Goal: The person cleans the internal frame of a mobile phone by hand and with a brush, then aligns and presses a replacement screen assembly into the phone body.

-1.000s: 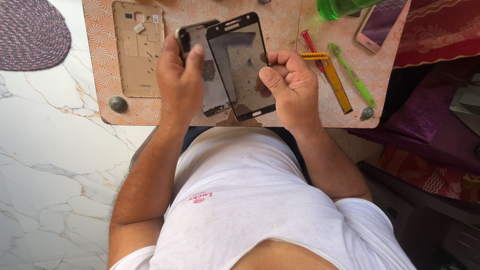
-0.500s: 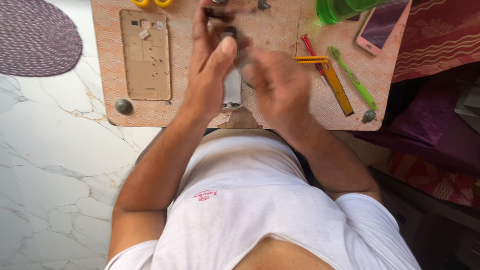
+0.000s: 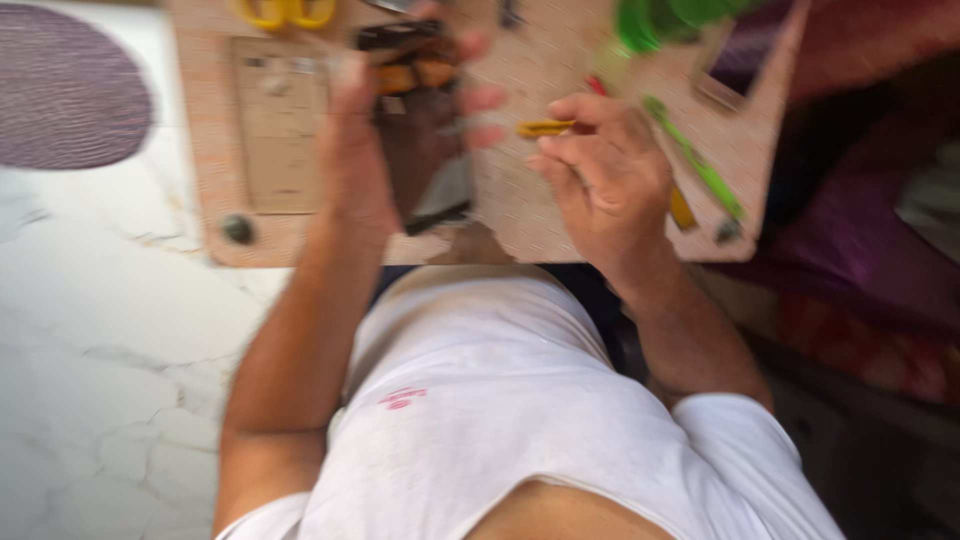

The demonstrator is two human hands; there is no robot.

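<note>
Black phone part (image 3: 425,150) gripped in left hand (image 3: 365,150) over counter (image 3: 520,215) front edge; thin, light, likely fragile (blurred), hold by edges. Right hand (image 3: 600,175) fingers pinch yellow tool (image 3: 545,128).

A small work board (image 3: 520,215) with a pinkish patterned top carries everything, resting above white marble floor (image 3: 110,340). On the board, at about 10 o'clock, lies a tan phone back frame (image 3: 280,125), with yellow-handled scissors (image 3: 285,12) just past it at 11. A dark round knob (image 3: 238,228) sits at 8 o'clock. A green tool (image 3: 695,160) lies slanted at 3 o'clock, a phone (image 3: 740,65) at 2. All is motion-blurred. A purple woven mat (image 3: 65,95) lies on the floor.
</note>
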